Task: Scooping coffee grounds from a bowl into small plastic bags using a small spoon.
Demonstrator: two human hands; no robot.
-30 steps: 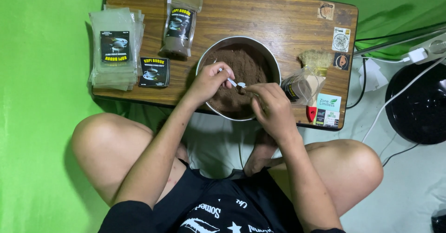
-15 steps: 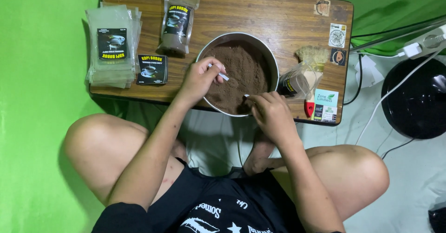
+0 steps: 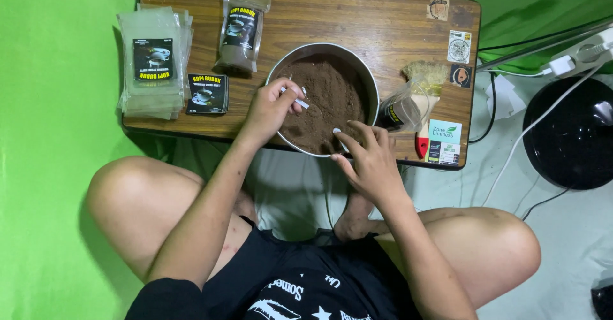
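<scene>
A round metal bowl (image 3: 317, 48) of brown powder (image 3: 335, 93) stands at the near edge of a low wooden table (image 3: 377, 23). My left hand (image 3: 269, 108) is over the bowl's left side, shut on a small spoon (image 3: 301, 103) whose tip lies in the powder. At the bowl's near rim my right hand (image 3: 370, 160) rests with fingers spread and nothing in it. A clear pouch (image 3: 403, 109) partly filled with powder leans against the bowl's right side.
A filled labelled pouch (image 3: 241, 32) lies left of the bowl, past it a stack of empty pouches (image 3: 155, 61) and black labels (image 3: 207, 93). A brush with a red handle (image 3: 424, 112) lies at the right. On the floor: a black round appliance (image 3: 568, 135), white cables (image 3: 511, 173).
My hands, close together over the bowl a second ago, have drawn apart. The right hand dropped to the near rim and spread its fingers; the left stays with the spoon in the powder.
</scene>
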